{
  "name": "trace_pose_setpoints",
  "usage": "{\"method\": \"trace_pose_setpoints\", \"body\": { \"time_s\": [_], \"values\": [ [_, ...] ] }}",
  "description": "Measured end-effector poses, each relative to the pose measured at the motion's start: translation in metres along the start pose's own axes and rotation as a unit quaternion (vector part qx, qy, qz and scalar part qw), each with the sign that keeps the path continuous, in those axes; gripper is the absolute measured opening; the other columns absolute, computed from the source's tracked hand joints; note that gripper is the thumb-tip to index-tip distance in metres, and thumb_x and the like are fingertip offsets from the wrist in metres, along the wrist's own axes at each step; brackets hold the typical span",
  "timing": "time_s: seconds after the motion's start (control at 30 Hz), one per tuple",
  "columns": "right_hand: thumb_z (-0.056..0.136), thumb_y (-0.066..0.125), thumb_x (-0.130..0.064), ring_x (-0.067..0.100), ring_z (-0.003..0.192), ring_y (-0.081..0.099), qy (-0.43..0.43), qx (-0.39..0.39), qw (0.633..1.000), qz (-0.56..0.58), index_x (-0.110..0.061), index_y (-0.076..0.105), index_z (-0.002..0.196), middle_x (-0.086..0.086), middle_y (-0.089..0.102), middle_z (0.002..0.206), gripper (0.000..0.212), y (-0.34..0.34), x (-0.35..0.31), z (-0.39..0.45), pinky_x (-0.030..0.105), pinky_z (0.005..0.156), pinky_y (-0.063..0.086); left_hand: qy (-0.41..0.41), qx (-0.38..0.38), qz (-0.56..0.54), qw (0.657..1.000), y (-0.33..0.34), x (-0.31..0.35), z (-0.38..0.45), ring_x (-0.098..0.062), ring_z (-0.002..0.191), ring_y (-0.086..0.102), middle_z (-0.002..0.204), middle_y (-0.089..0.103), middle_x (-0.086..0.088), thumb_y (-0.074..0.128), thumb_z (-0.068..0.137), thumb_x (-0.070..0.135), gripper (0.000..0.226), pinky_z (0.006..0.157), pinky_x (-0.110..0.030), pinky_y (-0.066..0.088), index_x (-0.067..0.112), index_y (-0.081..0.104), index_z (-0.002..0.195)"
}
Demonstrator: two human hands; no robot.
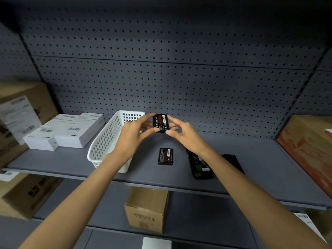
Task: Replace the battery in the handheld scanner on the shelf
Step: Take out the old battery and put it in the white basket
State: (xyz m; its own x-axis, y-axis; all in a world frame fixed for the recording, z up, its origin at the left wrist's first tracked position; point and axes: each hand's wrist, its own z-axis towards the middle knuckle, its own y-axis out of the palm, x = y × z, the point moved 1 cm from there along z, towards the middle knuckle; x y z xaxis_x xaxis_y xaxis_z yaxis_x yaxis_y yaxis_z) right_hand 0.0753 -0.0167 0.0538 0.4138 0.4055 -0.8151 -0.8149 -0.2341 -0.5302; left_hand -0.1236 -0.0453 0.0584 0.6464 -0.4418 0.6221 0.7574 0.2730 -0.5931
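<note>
A black battery (160,122) with an orange label is held upright above the shelf. My left hand (136,133) pinches its left edge and my right hand (183,133) pinches its right edge. A second black battery (165,156) lies flat on the grey shelf (251,159) below them. The black handheld scanner (200,166) lies face down to the right, its battery bay open and partly hidden by my right forearm. Its black back cover (233,161) lies just right of that arm.
A white perforated basket (106,139) stands left of my hands. White boxes (66,130) and a cardboard box (23,112) sit further left. A red-printed carton (309,150) fills the right end. A small cardboard box (147,209) stands on the shelf below.
</note>
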Motion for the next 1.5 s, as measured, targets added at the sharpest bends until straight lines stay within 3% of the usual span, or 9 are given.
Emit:
{"method": "trace_pose_setpoints", "body": {
  "time_s": [0.13, 0.4, 0.77, 0.87, 0.97, 1.13, 1.23, 1.33, 1.5],
  "values": [
    [0.094, 0.063, -0.018, 0.002, 0.095, 0.057, -0.005, -0.013, 1.000, 0.001, -0.022, 0.035, 0.152, -0.005, 0.069, 0.115, 0.064, 0.022, -0.011, 0.019, 0.022, 0.100, 0.041, -0.018, 0.000, 0.014, 1.000, -0.025, -0.017, -0.003, -0.006, 0.093, 0.071, 0.100, 0.075, 0.002, 0.071, 0.081, 0.042, 0.057, 0.091, -0.012, 0.049, 0.025, 0.057, 0.134],
    [0.092, 0.066, -0.014, 0.015, 0.110, 0.060, 0.000, -0.050, 0.999, -0.002, -0.017, 0.029, 0.154, 0.006, 0.065, 0.118, 0.072, 0.064, -0.035, 0.051, 0.021, 0.099, 0.043, -0.041, 0.006, 0.051, 0.998, -0.069, -0.049, -0.014, -0.009, 0.095, 0.072, 0.104, 0.075, 0.005, 0.068, 0.083, 0.046, 0.055, 0.093, -0.028, 0.053, 0.030, 0.056, 0.134],
    [0.092, 0.066, -0.023, 0.017, 0.119, 0.055, 0.019, -0.081, 0.994, -0.078, -0.020, 0.031, 0.151, 0.001, 0.062, 0.123, 0.068, 0.102, -0.044, 0.068, 0.024, 0.097, 0.036, -0.017, -0.036, 0.182, 0.982, -0.097, -0.086, -0.028, -0.020, 0.105, 0.069, 0.113, 0.073, 0.011, 0.047, 0.077, 0.074, 0.075, 0.084, -0.042, 0.055, 0.039, 0.042, 0.143],
    [0.091, 0.066, -0.030, 0.019, 0.126, 0.050, 0.027, -0.080, 0.990, -0.113, -0.022, 0.031, 0.151, -0.007, 0.063, 0.122, 0.070, 0.107, -0.040, 0.069, 0.038, 0.111, 0.034, -0.019, -0.052, 0.217, 0.975, -0.096, -0.092, -0.031, -0.023, 0.106, 0.068, 0.115, 0.072, 0.012, 0.059, 0.081, 0.062, 0.070, 0.081, -0.042, 0.055, 0.039, 0.039, 0.145],
    [0.089, 0.068, -0.036, 0.016, 0.130, 0.046, 0.032, -0.079, 0.985, -0.151, -0.022, 0.034, 0.149, -0.011, 0.065, 0.120, 0.069, 0.111, -0.038, 0.068, 0.047, 0.116, 0.026, -0.006, -0.070, 0.248, 0.966, -0.094, -0.100, -0.033, -0.023, 0.104, 0.068, 0.113, 0.073, 0.011, 0.054, 0.082, 0.066, 0.071, 0.078, -0.041, 0.056, 0.041, 0.036, 0.146],
    [0.085, 0.072, -0.039, 0.013, 0.133, 0.038, 0.026, -0.076, 0.977, -0.197, -0.022, 0.044, 0.142, -0.013, 0.067, 0.122, 0.066, 0.113, -0.043, 0.067, 0.030, 0.105, 0.016, 0.014, -0.089, 0.265, 0.960, -0.093, -0.112, -0.036, -0.021, 0.108, 0.064, 0.110, 0.072, 0.008, 0.060, 0.083, 0.059, 0.070, 0.084, -0.040, 0.053, 0.035, 0.040, 0.146],
    [0.077, 0.077, -0.047, 0.012, 0.132, 0.040, 0.026, -0.087, 0.969, -0.232, -0.024, 0.053, 0.133, -0.014, 0.069, 0.119, 0.066, 0.116, -0.043, 0.073, 0.030, 0.103, 0.014, 0.039, -0.108, 0.292, 0.950, -0.093, -0.117, -0.037, -0.019, 0.118, 0.059, 0.113, 0.072, 0.008, 0.062, 0.084, 0.056, 0.069, 0.100, -0.036, 0.045, 0.028, 0.043, 0.145],
    [0.072, 0.077, -0.054, 0.011, 0.134, 0.035, 0.029, -0.125, 0.950, -0.284, -0.023, 0.056, 0.127, -0.012, 0.067, 0.117, 0.067, 0.119, -0.045, 0.077, 0.042, 0.115, 0.001, 0.031, -0.153, 0.309, 0.938, -0.093, -0.120, -0.038, -0.013, 0.137, 0.043, 0.127, 0.067, 0.005, 0.060, 0.088, 0.051, 0.066, 0.118, -0.033, 0.022, 0.024, 0.043, 0.145],
    [0.069, 0.074, -0.060, 0.016, 0.127, 0.039, 0.019, -0.161, 0.913, -0.375, -0.020, 0.064, 0.114, -0.007, 0.067, 0.106, 0.061, 0.128, -0.049, 0.083, 0.051, 0.116, -0.007, 0.033, -0.243, 0.385, 0.890, -0.090, -0.116, -0.033, -0.009, 0.148, 0.024, 0.142, 0.055, -0.007, 0.054, 0.093, 0.048, 0.053, 0.122, -0.038, 0.001, 0.021, 0.051, 0.139]
  ]
}}
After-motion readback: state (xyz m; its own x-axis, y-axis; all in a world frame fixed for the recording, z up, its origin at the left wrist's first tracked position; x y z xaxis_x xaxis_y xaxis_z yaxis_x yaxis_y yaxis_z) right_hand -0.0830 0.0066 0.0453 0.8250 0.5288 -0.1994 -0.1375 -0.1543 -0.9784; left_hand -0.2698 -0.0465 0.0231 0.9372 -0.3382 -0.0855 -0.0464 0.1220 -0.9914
